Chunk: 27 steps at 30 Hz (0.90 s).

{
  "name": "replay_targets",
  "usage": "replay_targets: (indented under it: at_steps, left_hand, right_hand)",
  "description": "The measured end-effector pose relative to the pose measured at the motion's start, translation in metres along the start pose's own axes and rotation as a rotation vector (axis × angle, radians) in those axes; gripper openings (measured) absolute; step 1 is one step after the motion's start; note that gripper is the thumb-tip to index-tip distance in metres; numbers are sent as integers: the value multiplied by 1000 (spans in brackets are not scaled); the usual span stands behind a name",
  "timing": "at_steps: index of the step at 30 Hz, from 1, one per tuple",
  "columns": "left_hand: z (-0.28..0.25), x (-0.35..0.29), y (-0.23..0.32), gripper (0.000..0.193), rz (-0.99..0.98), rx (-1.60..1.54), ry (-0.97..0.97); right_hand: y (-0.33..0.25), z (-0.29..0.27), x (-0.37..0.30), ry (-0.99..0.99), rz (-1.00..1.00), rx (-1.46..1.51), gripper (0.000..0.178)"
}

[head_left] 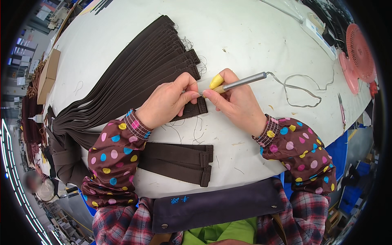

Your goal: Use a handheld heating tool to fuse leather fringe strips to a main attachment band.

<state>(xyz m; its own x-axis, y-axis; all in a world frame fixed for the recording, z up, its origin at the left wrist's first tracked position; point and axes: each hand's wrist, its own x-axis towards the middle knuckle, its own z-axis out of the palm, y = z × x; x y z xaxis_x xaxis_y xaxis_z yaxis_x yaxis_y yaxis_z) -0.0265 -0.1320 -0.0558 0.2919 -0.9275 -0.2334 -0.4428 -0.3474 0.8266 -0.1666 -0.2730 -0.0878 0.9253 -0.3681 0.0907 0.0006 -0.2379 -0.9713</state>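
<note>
In my right hand (241,106) is a corded, pen-like tool with a silver handle (245,81), its tip end pointing left. A yellow cover (216,81) sits on a finger of that hand. My left hand (167,102) is closed in a pinch right by the tip; what lies between its fingers is too small to make out. Beneath the left hand shows the stitched end (200,107) of a dark brown fabric strip. Many more such strips (134,69) fan out to the left, with loose threads at their ends. Nearer me lie a few separate strips (175,152).
The tool's cord (304,105) loops across the white tabletop (245,163) to the right. A white power strip (320,36), a pink fan (359,57) and a slim pointed tool (342,108) are along the right side. At left stand a cardboard box (48,77) and, farther off, another person (45,190).
</note>
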Motion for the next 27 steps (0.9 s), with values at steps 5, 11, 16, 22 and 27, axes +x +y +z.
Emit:
replay_targets:
  at_steps: [5, 11, 16, 22, 27]
  left_hand:
    - [0, 0, 3, 14, -45, -32, 18]
    - [-2, 6, 14, 19, 65, 175, -17]
    - [-3, 5, 14, 15, 3, 129, -42]
    - [-4, 4, 11, 15, -81, 3, -33]
    - [-3, 4, 8, 15, -75, -6, -34]
  right_hand:
    - [-2, -1, -1, 4, 2, -2, 27]
    - [-4, -5, -2, 129, 39, 121, 23]
    - [-5, -5, -1, 96, 47, 135, 23]
    - [-2, -4, -2, 19, 24, 110, 26]
    - [-3, -5, -1, -6, 39, 69, 27]
